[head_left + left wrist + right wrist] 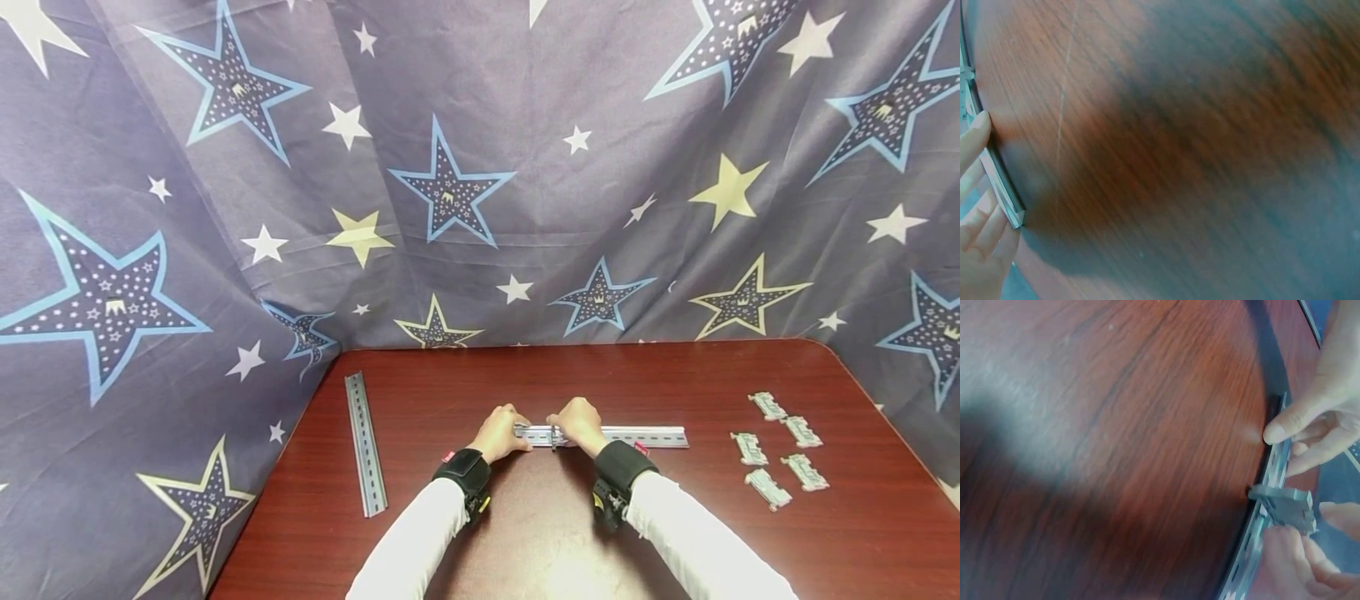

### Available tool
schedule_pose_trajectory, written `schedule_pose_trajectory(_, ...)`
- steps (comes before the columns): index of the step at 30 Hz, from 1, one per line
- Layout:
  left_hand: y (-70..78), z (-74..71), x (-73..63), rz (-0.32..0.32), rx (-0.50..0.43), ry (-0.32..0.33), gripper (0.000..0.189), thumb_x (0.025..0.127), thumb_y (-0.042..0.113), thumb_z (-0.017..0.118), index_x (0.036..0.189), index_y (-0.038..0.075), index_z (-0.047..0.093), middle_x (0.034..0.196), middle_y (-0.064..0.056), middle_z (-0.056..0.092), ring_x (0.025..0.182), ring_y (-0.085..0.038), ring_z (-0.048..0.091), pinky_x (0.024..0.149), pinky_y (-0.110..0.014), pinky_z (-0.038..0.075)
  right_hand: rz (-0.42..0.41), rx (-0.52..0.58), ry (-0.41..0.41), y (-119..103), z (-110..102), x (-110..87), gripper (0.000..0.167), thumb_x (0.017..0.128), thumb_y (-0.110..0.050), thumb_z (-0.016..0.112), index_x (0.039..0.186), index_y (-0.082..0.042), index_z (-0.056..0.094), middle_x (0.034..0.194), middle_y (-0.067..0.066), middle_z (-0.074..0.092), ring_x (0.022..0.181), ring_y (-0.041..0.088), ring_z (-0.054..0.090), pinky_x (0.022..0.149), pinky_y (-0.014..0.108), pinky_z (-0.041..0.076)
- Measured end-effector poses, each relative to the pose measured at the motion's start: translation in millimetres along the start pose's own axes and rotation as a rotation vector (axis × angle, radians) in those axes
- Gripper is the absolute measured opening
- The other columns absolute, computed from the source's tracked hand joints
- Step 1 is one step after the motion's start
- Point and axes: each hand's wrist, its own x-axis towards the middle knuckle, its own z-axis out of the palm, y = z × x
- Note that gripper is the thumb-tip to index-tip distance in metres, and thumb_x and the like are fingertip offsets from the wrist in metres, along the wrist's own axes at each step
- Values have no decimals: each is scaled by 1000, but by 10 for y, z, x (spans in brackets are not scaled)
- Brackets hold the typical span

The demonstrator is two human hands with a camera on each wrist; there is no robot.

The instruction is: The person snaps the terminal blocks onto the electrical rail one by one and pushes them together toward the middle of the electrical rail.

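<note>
A grey clip (1287,506) stood across a slotted rail (645,436) midway between the worktop's (840,542) left and right edges — the right hand (581,423) pinched the clip, while the left hand (501,432) grasped the rail's left end between thumb and fingers. A second rail (364,446) lay near the left edge, five pale modules (750,448) toward the right edge — and a star-patterned curtain (480,283) hung beyond the far edge.

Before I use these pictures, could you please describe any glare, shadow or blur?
Head view: mostly clear, though bright glare whitens the table between the sleeves; left wrist view: a broad shadow, and soft wood grain; right wrist view: a pale haze at left, with the clip and rail slightly soft.
</note>
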Motion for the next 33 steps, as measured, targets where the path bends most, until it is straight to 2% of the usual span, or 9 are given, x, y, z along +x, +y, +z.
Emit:
schedule_pose_trajectory(4, 5, -3, -3, -14, -9, 0, 32, 59, 19, 80, 87, 7, 71, 80, -7, 56, 77, -20, 50, 65, -28, 42, 0, 111, -124, -362, -637, -387, 31, 70, -31, 66, 61, -2, 66, 55, 5, 59, 52, 17, 53, 55, 33, 43)
schedule_pose_trajectory(7, 9, 2, -8, -34, -16, -13, 33, 59, 19, 79, 88, 7, 71, 80, -7, 55, 77, -20, 50, 63, -27, 41, -24, 193, -136, -412, -868, -539, 29, 76, -25, 62, 67, 3, 64, 51, 3, 55, 46, 8, 45, 51, 27, 40)
schedule_pose_trajectory(10, 11, 9, -11, -50, -20, -30, 33, 60, 20, 79, 89, 7, 70, 81, -7, 55, 78, -20, 50, 63, -27, 41, -48, 278, -154, -332, -971, -586, 27, 80, -19, 59, 76, 7, 62, 58, 9, 58, 47, 9, 50, 49, 22, 40)
schedule_pose_trajectory(14, 9, 7, -12, -52, -15, -36, 34, 61, 21, 79, 90, 7, 70, 82, -7, 55, 79, -21, 50, 63, -27, 41, -63, 336, -169, -172, -1104, -582, 25, 81, -15, 57, 81, 9, 61, 68, 16, 62, 57, 23, 60, 50, 21, 42)
schedule_pose_trajectory(17, 7, 0, -13, -46, -4, -34, 34, 61, 21, 79, 91, 7, 70, 82, -6, 56, 79, -21, 50, 64, -27, 41, -90, 332, -166, -58, -1244, -586, 24, 81, -14, 56, 83, 9, 61, 71, 19, 62, 62, 28, 62, 51, 22, 44)
schedule_pose_trajectory(28, 7, -8, 1, -44, -12, -29, 33, 61, 22, 79, 90, 8, 70, 82, -6, 55, 80, -21, 50, 64, -27, 41, -158, 248, -163, 343, -1709, -596, 23, 83, -9, 52, 87, 13, 58, 74, 21, 62, 67, 31, 62, 58, 27, 47)
schedule_pose_trajectory(33, -6, -2, -1, -53, -9, -29, 34, 61, 22, 79, 90, 8, 70, 82, -6, 55, 80, -21, 50, 64, -27, 42, -160, 228, -178, 475, -1890, -610, 24, 84, -9, 51, 89, 14, 57, 76, 22, 63, 69, 31, 62, 59, 27, 47)
